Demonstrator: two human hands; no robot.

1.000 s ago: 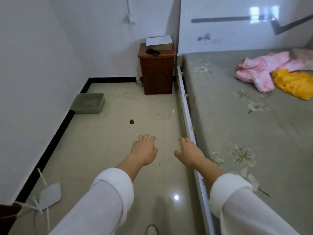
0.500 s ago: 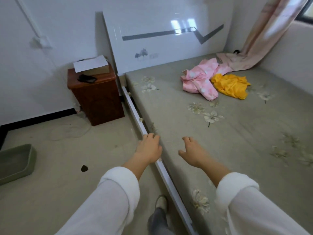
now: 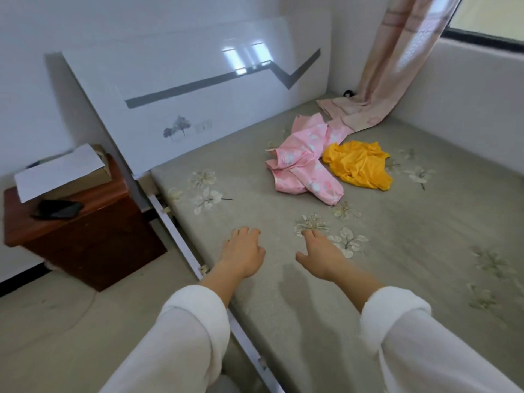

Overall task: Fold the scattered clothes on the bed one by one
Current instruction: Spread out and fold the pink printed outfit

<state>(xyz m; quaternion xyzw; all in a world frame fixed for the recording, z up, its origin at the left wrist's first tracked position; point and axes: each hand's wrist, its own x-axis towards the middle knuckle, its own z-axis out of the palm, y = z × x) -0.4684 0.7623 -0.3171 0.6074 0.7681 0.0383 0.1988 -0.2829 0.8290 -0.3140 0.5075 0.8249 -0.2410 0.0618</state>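
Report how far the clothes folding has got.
Done: nothing; no folded piece shows on the bed. In hand: nothing; the left hand and right hand reach open over its near side. Left: the pink garment and the yellow garment, both crumpled and touching, near the headboard.

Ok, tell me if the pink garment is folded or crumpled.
Crumpled, not folded: the pink garment lies bunched in uneven ridges on the bed, against the yellow garment.

A crumpled pink garment (image 3: pixel 304 163) touches a bunched yellow garment (image 3: pixel 357 165) on the bed (image 3: pixel 368 265).
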